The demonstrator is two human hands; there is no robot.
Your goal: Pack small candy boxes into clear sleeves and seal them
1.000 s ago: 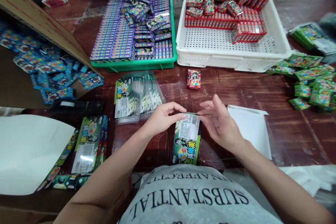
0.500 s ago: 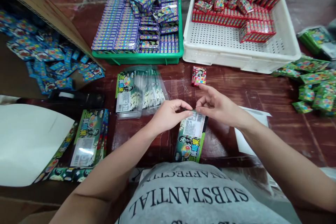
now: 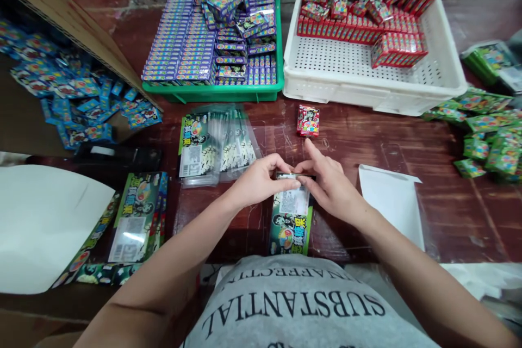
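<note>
Directly in front of my body lies a green and black printed candy package (image 3: 289, 223), with a white label near its far end. My left hand (image 3: 263, 178) pinches that far end, thumb on top and fingers curled behind. From the other side, my right hand (image 3: 326, 179) grips the same end, its thumb on the edge and its index finger pointing away. Just beyond the fingers a small red candy box (image 3: 308, 120) rests on the table. To the left of my hands, clear plastic sleeves with printed cards (image 3: 218, 144) lie fanned out.
A green tray (image 3: 212, 92) of purple boxes and a white perforated basket (image 3: 373, 92) of red boxes stand behind. Blue packets (image 3: 81, 92) fill a carton at left. Green packets (image 3: 489, 136) lie right, beyond a white paper sheet (image 3: 391, 204). Finished-looking packages (image 3: 136, 217) are stacked left.
My right hand has shifted slightly left and closed in around the package's far end. The package has moved slightly left and sits straighter. More of the white sheet shows.
</note>
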